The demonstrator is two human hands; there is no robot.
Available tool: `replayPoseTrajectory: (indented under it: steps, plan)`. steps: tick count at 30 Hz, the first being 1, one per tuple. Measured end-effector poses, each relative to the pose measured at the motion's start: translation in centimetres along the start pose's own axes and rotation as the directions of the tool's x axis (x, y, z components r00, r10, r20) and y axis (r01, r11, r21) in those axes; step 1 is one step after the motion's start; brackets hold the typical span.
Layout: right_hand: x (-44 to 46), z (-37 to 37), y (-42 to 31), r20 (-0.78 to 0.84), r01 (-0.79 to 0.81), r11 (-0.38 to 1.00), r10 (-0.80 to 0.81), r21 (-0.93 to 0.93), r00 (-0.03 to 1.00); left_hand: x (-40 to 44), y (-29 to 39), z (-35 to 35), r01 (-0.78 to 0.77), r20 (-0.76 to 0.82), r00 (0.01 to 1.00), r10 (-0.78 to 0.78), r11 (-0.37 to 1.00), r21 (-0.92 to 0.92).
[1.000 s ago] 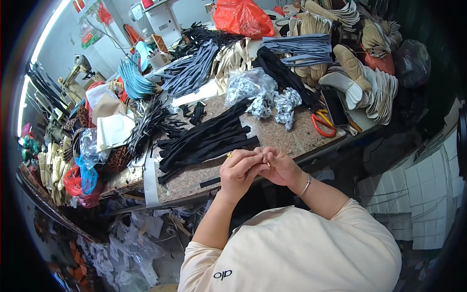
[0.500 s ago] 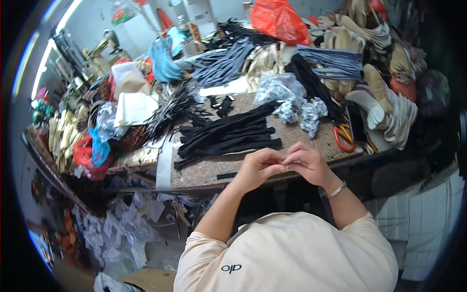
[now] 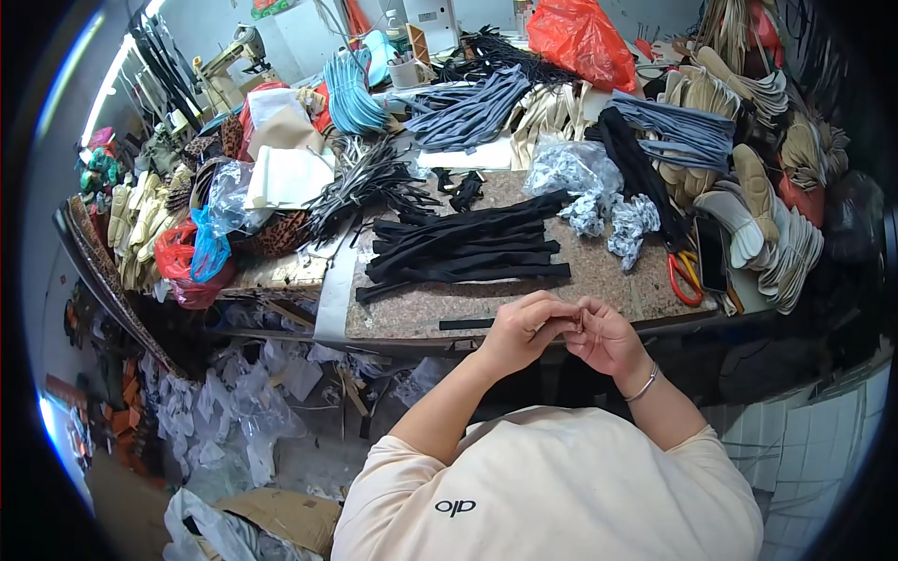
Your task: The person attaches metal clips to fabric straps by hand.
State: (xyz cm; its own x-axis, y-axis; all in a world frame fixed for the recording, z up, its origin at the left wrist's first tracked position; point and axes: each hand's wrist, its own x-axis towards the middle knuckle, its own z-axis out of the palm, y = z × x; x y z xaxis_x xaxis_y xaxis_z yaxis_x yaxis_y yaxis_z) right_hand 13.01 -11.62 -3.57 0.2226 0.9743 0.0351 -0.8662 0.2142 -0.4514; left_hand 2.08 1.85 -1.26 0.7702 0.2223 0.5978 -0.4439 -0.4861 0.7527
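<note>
At the table's front edge, my left hand (image 3: pixel 527 333) and my right hand (image 3: pixel 610 339) meet with their fingertips pinched together. Whatever small thing lies between the fingertips is too tiny to make out. A single short black strip (image 3: pixel 465 324) lies on the tabletop just left of my left hand. Beyond my hands is a pile of black fabric strips (image 3: pixel 468 248), laid roughly side by side. Red-and-yellow-handled scissors (image 3: pixel 686 279) rest to the right, beside a dark phone (image 3: pixel 711 253).
Crumpled clear plastic (image 3: pixel 571 170) and silvery wrapping (image 3: pixel 633 227) lie behind my right hand. Bundles of blue-grey strips (image 3: pixel 472 110), thin black strips (image 3: pixel 365 187) and beige pieces (image 3: pixel 697 98) crowd the back. A red plastic bag (image 3: pixel 580 45) stands there too.
The view has shifted, so the table's contents appear further right and slightly lower. My fingertips stay together, with the right hand's fingers turned more upward than before.
</note>
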Motion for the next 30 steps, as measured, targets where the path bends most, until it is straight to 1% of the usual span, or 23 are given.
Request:
replayPoseTrajectory:
  steps: [2,6,7,9,11,12,14,16,17,18,19,21,22,24,26,27,30]
  plan:
    - [0.1,-0.3,0.1,0.023,-0.009,1.000,0.009,0.017,1.000,-0.1,0.0,0.0,-0.011,0.000,1.000,0.011,1.000,-0.001]
    - [0.3,-0.8,0.2,-0.071,0.002,1.000,-0.004,-0.028,0.997,0.0,-0.1,0.1,0.049,-0.041,0.998,-0.052,0.996,-0.070]
    - [0.4,-0.6,0.2,-0.078,0.012,1.000,-0.014,-0.026,0.997,0.0,0.0,0.0,0.049,-0.031,0.998,-0.052,0.996,-0.077]
    - [0.5,0.1,-0.1,-0.098,0.020,0.981,-0.039,-0.194,0.994,0.0,0.1,-0.2,0.064,-0.006,0.998,-0.064,0.998,-0.011]
    - [0.4,0.4,-0.8,-0.120,0.025,0.933,-0.073,-0.360,0.990,0.2,0.1,-0.2,0.069,0.023,0.997,-0.071,0.996,0.052]
    - [0.3,0.2,-1.2,-0.127,0.036,0.932,-0.088,-0.360,0.988,0.3,0.0,-0.1,0.065,0.036,0.997,-0.066,0.997,0.043]
    - [0.2,-1.1,-1.7,-0.106,0.069,0.940,-0.110,-0.333,0.988,0.6,-0.3,0.1,0.179,-0.052,0.982,-0.180,0.984,-0.024]
    - [0.2,-2.3,-2.1,-0.082,0.096,0.948,-0.127,-0.304,0.988,0.7,-0.7,0.1,0.289,-0.136,0.944,-0.300,0.952,-0.097]
    - [0.2,-2.5,-2.4,-0.089,0.101,0.947,-0.133,-0.304,0.987,0.8,-1.9,-0.2,0.293,-0.173,0.937,-0.302,0.953,-0.079]
    - [0.2,-2.7,-2.7,-0.095,0.123,0.961,-0.150,-0.247,0.984,0.9,-3.4,-0.5,0.298,-0.210,0.929,-0.304,0.953,-0.062]
    - [0.1,-2.9,-3.0,-0.101,0.145,0.971,-0.166,-0.192,0.981,1.1,-4.1,-0.8,0.297,-0.206,0.930,-0.304,0.953,-0.066]
    - [0.0,-3.1,-3.4,-0.111,0.187,0.979,-0.195,-0.081,0.974,1.6,-5.2,-1.2,0.274,-0.083,0.962,-0.261,0.918,0.286]
    - [-0.1,-3.2,-3.4,-0.113,0.189,0.978,-0.198,-0.082,0.974,1.7,-5.7,-0.8,0.272,-0.081,0.962,-0.259,0.920,0.284]
    - [-0.1,-3.2,-3.2,-0.139,0.212,0.975,-0.219,-0.058,0.966,2.0,-7.0,0.3,0.126,-0.034,0.991,-0.126,0.843,0.522]
    - [-0.1,-3.2,-3.1,-0.165,0.237,0.971,-0.240,-0.035,0.957,2.3,-8.0,1.4,-0.029,0.045,0.999,-0.005,0.696,0.718]
    - [-0.2,-3.3,-3.1,-0.164,0.241,0.970,-0.244,-0.037,0.956,2.4,-8.3,1.7,-0.033,0.047,0.999,-0.001,0.697,0.716]
    - [-0.6,-3.4,-3.3,-0.193,0.231,0.971,-0.239,-0.062,0.952,2.7,-9.1,2.7,0.071,-0.035,0.997,-0.069,0.656,0.752]
